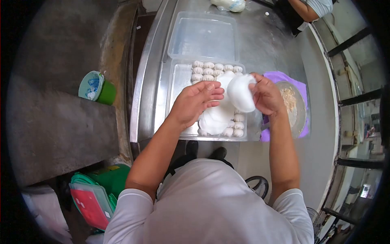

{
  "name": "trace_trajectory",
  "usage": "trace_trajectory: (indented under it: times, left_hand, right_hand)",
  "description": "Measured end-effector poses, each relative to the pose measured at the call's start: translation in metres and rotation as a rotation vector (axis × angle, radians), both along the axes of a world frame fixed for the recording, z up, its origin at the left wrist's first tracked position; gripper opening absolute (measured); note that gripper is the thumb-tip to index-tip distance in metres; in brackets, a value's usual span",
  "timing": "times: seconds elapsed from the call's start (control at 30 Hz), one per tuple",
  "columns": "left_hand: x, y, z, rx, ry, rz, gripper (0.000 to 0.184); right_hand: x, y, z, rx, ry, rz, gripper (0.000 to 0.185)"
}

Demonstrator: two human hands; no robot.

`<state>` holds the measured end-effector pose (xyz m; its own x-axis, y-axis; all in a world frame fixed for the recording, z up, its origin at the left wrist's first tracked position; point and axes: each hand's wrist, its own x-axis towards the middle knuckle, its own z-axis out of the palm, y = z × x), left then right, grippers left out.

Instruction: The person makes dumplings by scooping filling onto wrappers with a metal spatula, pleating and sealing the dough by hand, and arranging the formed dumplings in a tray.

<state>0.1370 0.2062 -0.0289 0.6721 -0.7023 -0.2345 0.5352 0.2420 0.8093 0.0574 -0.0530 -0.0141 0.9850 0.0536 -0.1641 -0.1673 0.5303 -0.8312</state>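
My right hand (267, 96) pinches the edge of a round white dough wrapper (240, 94), which is blurred by motion. To its left, my left hand (198, 101) has its fingers stretched out and holds nothing. Beneath both hands, more white wrappers (217, 121) lie in a loose heap on top of rows of pleated dumplings (208, 71). Those dumplings sit in a shallow clear plastic tray (175, 83), whose left part shows bare bottom. Some of the dumplings are hidden under the heap.
A metal bowl (301, 116) with pale filling stands on a purple sheet (280, 76) at the right. Beyond the tray lies a clear plastic lid (203, 38). Another person's arm (305, 10) shows at the far right. A green bin (106, 92) stands left of the steel table (260, 44).
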Motion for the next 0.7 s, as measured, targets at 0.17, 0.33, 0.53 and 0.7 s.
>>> trace_trajectory:
  times: [0.17,0.33,0.53,0.7]
  left_hand:
    - [-0.004,-0.008,-0.030,-0.111,0.043,-0.145,0.021]
    - [-0.009,-0.010,-0.047,-0.042,0.086,-0.046,0.015]
    - [-0.012,-0.010,-0.062,0.104,0.035,0.014,0.013]
    - [-0.019,-0.012,-0.053,0.152,-0.075,0.003,0.013]
  right_hand:
    - [-0.007,0.020,-0.022,-0.017,0.127,0.043,0.034]
    - [-0.008,0.040,-0.043,-0.406,0.162,-0.099,0.026]
    - [-0.013,0.055,-0.052,-0.758,0.077,-0.235,0.019]
    - [-0.020,0.077,-0.043,-0.757,0.051,-0.176,0.015]
